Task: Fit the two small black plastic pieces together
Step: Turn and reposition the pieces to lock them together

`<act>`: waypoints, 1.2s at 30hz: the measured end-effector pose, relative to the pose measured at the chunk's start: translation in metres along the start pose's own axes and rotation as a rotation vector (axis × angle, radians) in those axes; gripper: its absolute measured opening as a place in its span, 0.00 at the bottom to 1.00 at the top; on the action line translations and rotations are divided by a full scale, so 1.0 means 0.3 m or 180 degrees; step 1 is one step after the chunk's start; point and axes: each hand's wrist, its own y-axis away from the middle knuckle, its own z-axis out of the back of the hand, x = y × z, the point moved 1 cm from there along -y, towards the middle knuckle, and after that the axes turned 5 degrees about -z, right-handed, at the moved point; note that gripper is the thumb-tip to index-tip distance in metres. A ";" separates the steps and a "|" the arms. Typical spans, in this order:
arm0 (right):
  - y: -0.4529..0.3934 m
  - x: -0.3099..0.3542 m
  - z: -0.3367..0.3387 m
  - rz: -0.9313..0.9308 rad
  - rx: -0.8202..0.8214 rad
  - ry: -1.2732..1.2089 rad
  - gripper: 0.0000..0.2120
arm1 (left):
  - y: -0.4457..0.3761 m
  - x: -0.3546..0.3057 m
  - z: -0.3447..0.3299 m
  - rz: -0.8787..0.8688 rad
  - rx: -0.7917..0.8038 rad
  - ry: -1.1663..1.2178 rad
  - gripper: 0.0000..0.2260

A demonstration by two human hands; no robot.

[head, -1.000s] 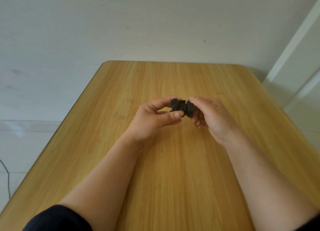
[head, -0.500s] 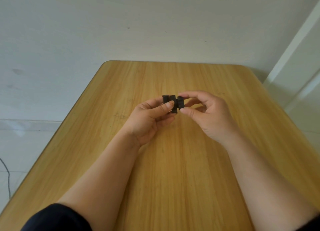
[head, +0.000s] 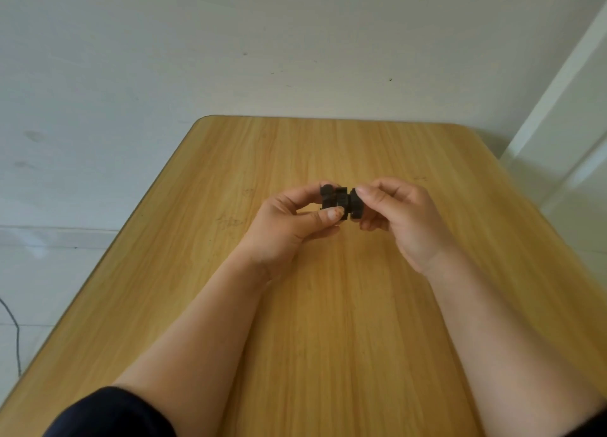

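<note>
Two small black plastic pieces meet above the middle of the wooden table [head: 328, 305]. My left hand [head: 289, 226] pinches the left black piece [head: 333, 198] between thumb and forefinger. My right hand [head: 404, 216] pinches the right black piece [head: 355, 205] from the other side. The two pieces touch each other end to end; I cannot tell whether they are locked. Fingers hide parts of both pieces.
A white wall rises behind the table's far edge [head: 328, 118]. A white door frame [head: 558, 92] stands at the right. A thin dark cable [head: 13, 331] hangs beside the table's left edge. Faint pencil marks [head: 230, 221] sit left of my hands.
Both hands shifted slightly right and toward me with the pieces still held between them. My right fingers have curled in closer around the right piece.
</note>
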 end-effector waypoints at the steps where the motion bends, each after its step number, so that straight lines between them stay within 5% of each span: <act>1: 0.000 0.001 -0.001 -0.0095 0.0023 -0.0129 0.10 | 0.000 -0.001 -0.001 -0.0041 0.0036 -0.0048 0.13; 9: 0.002 0.002 -0.005 -0.0374 0.0097 -0.0062 0.19 | 0.004 -0.005 -0.009 -0.0169 0.0140 -0.0087 0.13; 15: 0.006 -0.005 -0.013 0.0164 -0.0226 0.0509 0.14 | -0.008 -0.001 0.007 0.0065 -0.0366 0.0333 0.17; 25: 0.008 -0.002 -0.025 0.0467 -0.0392 0.0987 0.08 | -0.007 0.001 0.011 0.0135 -0.0313 0.0273 0.17; 28: 0.008 -0.004 -0.018 0.0351 -0.0391 0.0834 0.03 | -0.004 0.002 0.010 0.0024 -0.0234 0.0074 0.14; 36: 0.004 0.002 -0.006 0.0007 -0.0225 0.0081 0.15 | -0.001 0.000 -0.002 -0.0164 0.0023 -0.0327 0.11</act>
